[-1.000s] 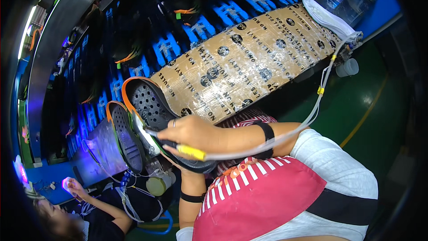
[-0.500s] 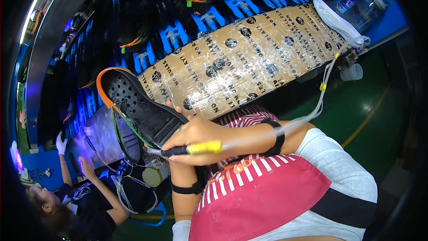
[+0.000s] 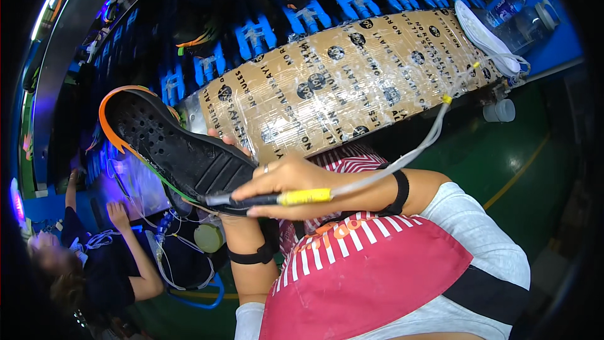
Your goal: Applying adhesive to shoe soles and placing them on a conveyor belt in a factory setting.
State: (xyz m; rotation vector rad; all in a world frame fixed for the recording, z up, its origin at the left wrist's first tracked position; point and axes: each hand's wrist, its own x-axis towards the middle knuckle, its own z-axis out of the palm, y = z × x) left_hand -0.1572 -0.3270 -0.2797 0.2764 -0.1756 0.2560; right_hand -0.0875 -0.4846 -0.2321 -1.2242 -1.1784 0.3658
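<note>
A black shoe sole with an orange and green rim lies slanted across my left hand. That hand closes round its near end from beneath; fingertips show at the far edge and the palm is hidden. My right hand wears a ring and grips a brush with a dark handle and a yellow sleeve. The brush's pale tip touches or nearly touches the sole's near-left rim; the exact contact cannot be told. From the brush a clear hose runs up to the right over my forearm.
A cardboard-covered bench wrapped in clear film stretches beyond my hands. Blue holders line its far side. At its right end lie a white shoe piece and bottles. On the left a co-worker's hand is near a round container.
The sole has shifted left with both hands, and its inner face shows more fully. The brush tip has moved onto or beside the rim. A second dark sole shape below it no longer shows.
</note>
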